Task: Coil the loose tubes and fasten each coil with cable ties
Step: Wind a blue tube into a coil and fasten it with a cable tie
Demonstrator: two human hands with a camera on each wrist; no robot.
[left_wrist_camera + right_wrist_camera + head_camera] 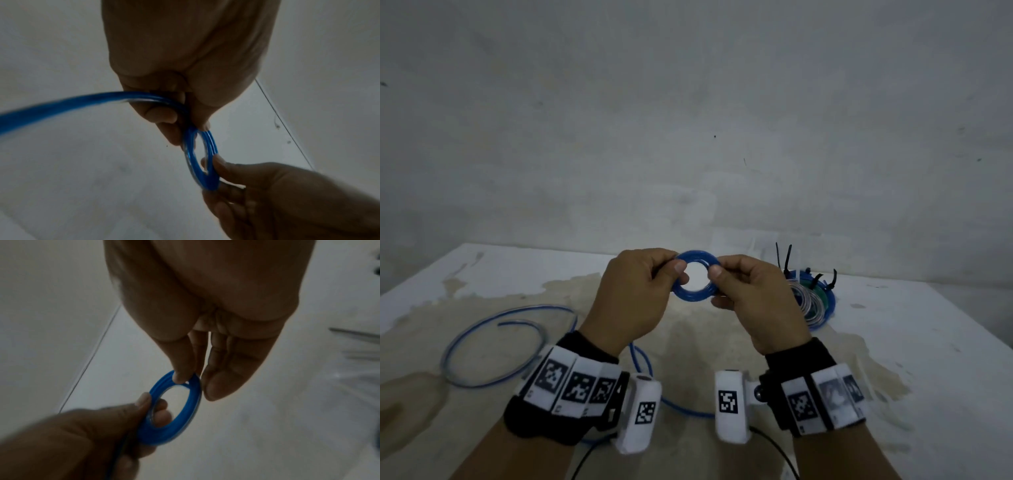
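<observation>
Currently, a small coil of blue tube [697,276] is held up above the stained white table [893,342], between the two hands. The left hand [635,291] is raised with its back toward the head camera, and the coil's rim is pinched at about 9 o'clock between its thumb and curled fingers; in the left wrist view the same hand [185,65] is seen gripping the coil [202,162], with the loose tail of the tube [61,104] running out toward 9 o'clock. The right hand [750,294] is held opposite, and the rim is pinched at about 3 o'clock by its thumb and forefinger, while the remaining fingers are seen lying relaxed beside the coil [180,410] in the right wrist view [216,305]. A loose loop of blue tube [496,346] is laid on the table at about 8 o'clock from the hands. At about 3 o'clock, just behind the right hand, a pile of finished coils [815,301] is seen, with black cable ties [787,260] standing up from it.
</observation>
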